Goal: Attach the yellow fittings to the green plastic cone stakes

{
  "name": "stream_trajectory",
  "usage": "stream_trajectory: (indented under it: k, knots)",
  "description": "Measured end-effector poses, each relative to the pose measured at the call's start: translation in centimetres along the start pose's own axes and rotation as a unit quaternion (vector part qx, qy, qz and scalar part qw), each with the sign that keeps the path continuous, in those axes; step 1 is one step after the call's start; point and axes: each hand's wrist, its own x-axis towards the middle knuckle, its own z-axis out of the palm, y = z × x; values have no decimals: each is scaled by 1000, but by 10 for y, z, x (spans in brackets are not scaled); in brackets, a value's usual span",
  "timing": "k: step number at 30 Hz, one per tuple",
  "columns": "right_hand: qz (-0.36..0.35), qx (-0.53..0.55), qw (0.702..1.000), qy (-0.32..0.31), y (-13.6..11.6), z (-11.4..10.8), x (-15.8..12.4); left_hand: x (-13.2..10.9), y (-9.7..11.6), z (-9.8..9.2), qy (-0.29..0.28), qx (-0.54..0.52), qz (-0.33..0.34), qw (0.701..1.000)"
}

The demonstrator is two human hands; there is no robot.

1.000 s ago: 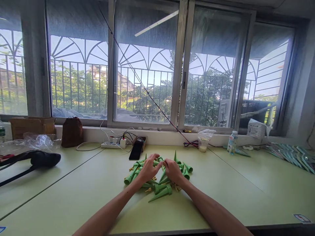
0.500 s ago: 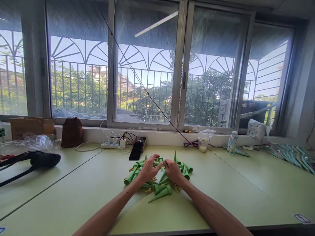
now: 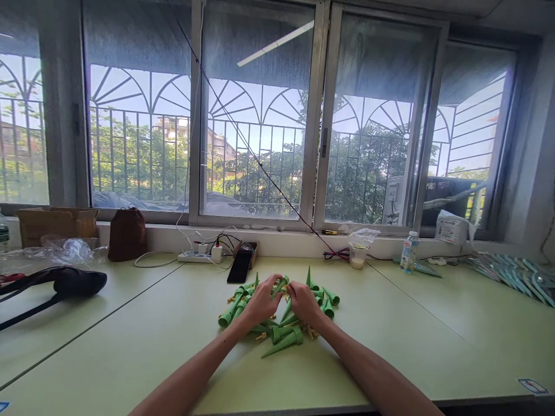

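Note:
My left hand [image 3: 262,301] is closed around a green plastic cone spike [image 3: 280,286], its wide collared end tilted up toward my right hand. My right hand [image 3: 304,300] has thumb and fingertips pinched close beside that end; a speck of yellow shows there, but what the fingers hold is too small to make out. Around and under both hands lies a heap of similar green spikes [image 3: 284,342], some on their sides and a few pointing up. Small yellow plastic pieces [image 3: 261,336] are scattered among them.
Behind the heap are a black phone [image 3: 240,266] and a white power strip [image 3: 199,256]. A bottle [image 3: 408,252] and a cup in plastic [image 3: 358,255] stand right of it. Black straps [image 3: 78,281] and a brown pouch [image 3: 126,234] lie left; stacked packets [image 3: 515,274] lie far right.
The green spike in my left hand has turned, so more of its length shows between thumb and fingers. My right hand has barely shifted and remains pinched.

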Motion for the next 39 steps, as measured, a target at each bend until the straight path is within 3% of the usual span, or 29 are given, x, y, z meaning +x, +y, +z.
stream_trajectory:
  k: [10, 18, 31, 39]
  knots:
    - [-1, 21, 1000, 18, 0, 0, 2, 4, 4, 0, -7, -70, -42, 997]
    - [2, 32, 999, 24, -2, -2, 1, 6, -8, 6, 5, -177, -101, 979]
    - [-51, 111, 990, 67, 3, 3, 4, 6, -9, 7, 4, -201, -135, 970]
    - [-74, 143, 985, 55, 2, 2, 4, 4, -12, 4, 27, -97, -100, 990]
